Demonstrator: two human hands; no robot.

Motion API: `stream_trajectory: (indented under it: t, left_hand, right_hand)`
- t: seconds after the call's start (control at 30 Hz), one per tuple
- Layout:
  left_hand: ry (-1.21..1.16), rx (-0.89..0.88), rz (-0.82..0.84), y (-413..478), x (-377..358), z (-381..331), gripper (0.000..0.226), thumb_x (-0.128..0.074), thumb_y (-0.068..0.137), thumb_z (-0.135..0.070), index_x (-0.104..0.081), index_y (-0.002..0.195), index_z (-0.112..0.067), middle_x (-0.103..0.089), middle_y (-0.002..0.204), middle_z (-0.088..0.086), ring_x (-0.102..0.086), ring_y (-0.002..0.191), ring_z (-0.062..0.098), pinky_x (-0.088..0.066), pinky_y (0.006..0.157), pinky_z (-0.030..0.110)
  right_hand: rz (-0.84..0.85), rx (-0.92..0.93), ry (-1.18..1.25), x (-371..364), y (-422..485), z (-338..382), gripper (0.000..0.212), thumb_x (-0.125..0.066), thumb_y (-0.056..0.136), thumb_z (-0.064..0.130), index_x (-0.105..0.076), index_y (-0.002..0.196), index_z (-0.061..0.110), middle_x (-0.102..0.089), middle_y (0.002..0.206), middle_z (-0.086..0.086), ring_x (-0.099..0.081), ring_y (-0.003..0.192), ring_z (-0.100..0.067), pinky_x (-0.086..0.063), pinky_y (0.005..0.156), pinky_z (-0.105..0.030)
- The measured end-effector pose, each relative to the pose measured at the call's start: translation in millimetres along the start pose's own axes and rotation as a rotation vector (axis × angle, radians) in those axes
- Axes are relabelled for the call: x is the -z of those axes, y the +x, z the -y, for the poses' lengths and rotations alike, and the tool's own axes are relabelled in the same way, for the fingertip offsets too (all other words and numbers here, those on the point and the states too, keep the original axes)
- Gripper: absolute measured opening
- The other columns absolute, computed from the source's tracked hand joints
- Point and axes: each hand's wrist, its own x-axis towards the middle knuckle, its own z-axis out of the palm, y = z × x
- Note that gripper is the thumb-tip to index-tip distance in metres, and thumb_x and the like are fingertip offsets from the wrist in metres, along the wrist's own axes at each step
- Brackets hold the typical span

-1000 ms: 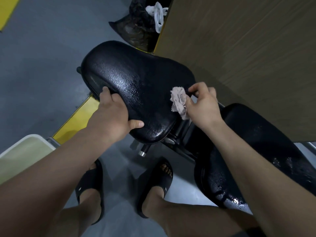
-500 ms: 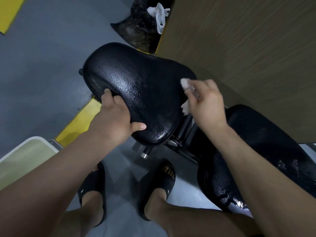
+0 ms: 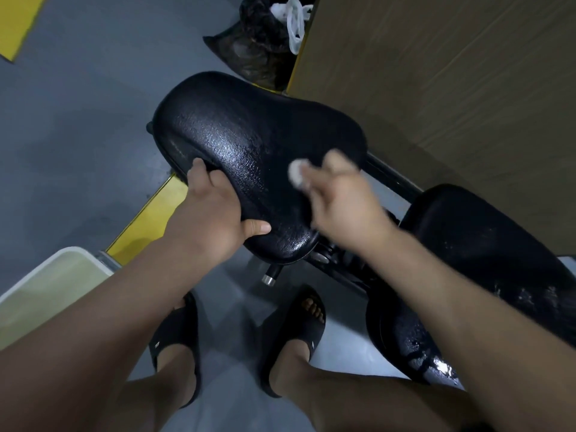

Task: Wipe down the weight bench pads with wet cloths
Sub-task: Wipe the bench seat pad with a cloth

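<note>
A black textured seat pad (image 3: pixel 249 135) fills the middle of the view, its surface shiny and wet. My left hand (image 3: pixel 212 210) grips its near left edge, thumb on top and fingers curled round the rim. My right hand (image 3: pixel 339 194), blurred by motion, holds a small pale cloth (image 3: pixel 296 174) against the right part of the seat pad. A second black pad (image 3: pixel 486 251), the long back pad, stretches to the lower right with wet patches on it.
A brown wooden panel (image 3: pixel 452 88) rises right behind the bench. A black bag with a white plastic bag (image 3: pixel 268 35) lies at the top. A pale tub (image 3: pixel 46 291) stands at the lower left beside a yellow floor stripe (image 3: pixel 146 219). My feet in black slides stand below the seat.
My right hand has swept the cloth from the seat pad's right edge leftwards onto its top surface. My left hand keeps its grip on the near edge.
</note>
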Motion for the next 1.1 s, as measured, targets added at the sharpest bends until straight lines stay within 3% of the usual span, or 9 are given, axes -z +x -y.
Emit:
stream_trajectory:
  t: [0.17, 0.3, 0.37, 0.53, 0.67, 0.77, 0.83, 0.93, 1.1]
  left_hand:
    - [-0.028, -0.001, -0.005, 1.7, 0.4, 1.4, 0.107, -0.075, 0.075, -0.062, -0.027, 0.141, 0.007, 0.003, 0.164, 0.027, -0.025, 0.149, 0.043, -0.030, 0.117, 0.042]
    - [-0.027, 0.005, -0.005, 0.3, 3.6, 2.4, 0.105, -0.076, 0.075, -0.065, -0.028, 0.140, 0.002, 0.003, 0.165, 0.021, -0.032, 0.147, 0.041, -0.034, 0.114, 0.043]
    - [-0.034, 0.000, 0.003, -0.3, 3.8, 2.0, 0.106, -0.077, 0.074, -0.065, -0.028, 0.141, 0.001, 0.003, 0.165, 0.020, -0.031, 0.147, 0.039, -0.033, 0.114, 0.043]
    - [-0.026, -0.011, 0.013, 3.6, 5.4, 3.0, 0.103, -0.080, 0.071, -0.065, -0.031, 0.135, 0.001, -0.007, 0.159, 0.020, -0.040, 0.138, 0.039, -0.038, 0.110, 0.041]
    - [-0.024, -0.007, 0.001, 4.7, 7.3, 2.0, 0.100, -0.080, 0.071, -0.065, -0.033, 0.131, -0.001, -0.012, 0.155, 0.016, -0.045, 0.133, 0.037, -0.042, 0.104, 0.041]
    - [0.008, -0.015, -0.014, 3.1, 8.7, 1.4, 0.099, -0.078, 0.071, -0.067, -0.034, 0.130, -0.002, -0.014, 0.155, 0.017, -0.045, 0.133, 0.037, -0.042, 0.103, 0.042]
    - [0.009, -0.011, -0.011, 1.3, 8.9, 2.4, 0.100, -0.078, 0.071, -0.067, -0.034, 0.132, -0.002, -0.012, 0.157, 0.017, -0.045, 0.134, 0.038, -0.040, 0.105, 0.042]
    - [0.012, -0.018, -0.001, 1.7, 9.5, 3.0, 0.101, -0.080, 0.070, -0.067, -0.034, 0.133, -0.002, -0.013, 0.157, 0.017, -0.045, 0.133, 0.039, -0.040, 0.105, 0.043]
    - [0.056, -0.024, 0.031, 3.3, 12.9, 4.8, 0.102, -0.081, 0.068, -0.068, -0.033, 0.132, -0.004, -0.015, 0.153, 0.014, -0.051, 0.125, 0.038, -0.043, 0.095, 0.040]
  right_hand:
    - [0.092, 0.137, 0.011, 5.4, -17.2, 11.3, 0.039, -0.056, 0.094, 0.007, -0.066, 0.132, 0.008, -0.044, 0.088, -0.011, -0.046, 0.077, -0.028, -0.035, 0.062, -0.033]
    - [-0.005, -0.144, -0.111, 8.5, 42.4, -38.4, 0.027, -0.051, 0.097, 0.010, -0.071, 0.115, 0.013, -0.051, 0.100, -0.021, -0.059, 0.084, -0.035, -0.049, 0.072, -0.037]
    - [-0.044, -0.184, -0.129, 8.6, 55.5, -49.7, 0.022, -0.048, 0.097, 0.009, -0.070, 0.097, 0.008, -0.043, 0.090, -0.015, -0.058, 0.072, -0.035, -0.049, 0.060, -0.041]
    - [0.029, 0.112, -0.059, -0.8, 7.1, 2.7, 0.026, -0.050, 0.093, 0.003, -0.065, 0.114, 0.003, -0.031, 0.086, -0.003, -0.038, 0.074, -0.023, -0.032, 0.059, -0.038]
    - [0.109, 0.242, -0.059, 4.7, -6.9, -1.4, 0.038, -0.050, 0.098, 0.011, -0.063, 0.133, 0.007, -0.037, 0.087, -0.006, -0.039, 0.076, -0.024, -0.044, 0.056, -0.043]
    - [-0.059, -0.032, -0.083, 4.2, 36.2, -44.3, 0.041, -0.047, 0.099, 0.041, -0.064, 0.107, 0.005, -0.037, 0.082, -0.005, -0.047, 0.062, -0.034, -0.047, 0.054, -0.048]
    - [-0.049, -0.177, -0.145, 7.0, 60.9, -53.6, 0.036, -0.046, 0.098, 0.033, -0.065, 0.100, 0.003, -0.037, 0.087, -0.007, -0.050, 0.067, -0.032, -0.048, 0.057, -0.043]
    - [0.022, -0.073, -0.168, 1.6, 55.9, -21.2, 0.023, -0.050, 0.093, 0.010, -0.067, 0.108, 0.007, -0.039, 0.092, -0.012, -0.051, 0.085, -0.033, -0.036, 0.066, -0.035]
    - [0.220, 0.297, 0.003, -0.8, -16.1, 31.1, 0.044, -0.051, 0.087, 0.005, -0.061, 0.129, 0.012, -0.037, 0.093, -0.005, -0.041, 0.084, -0.025, -0.041, 0.063, -0.039]
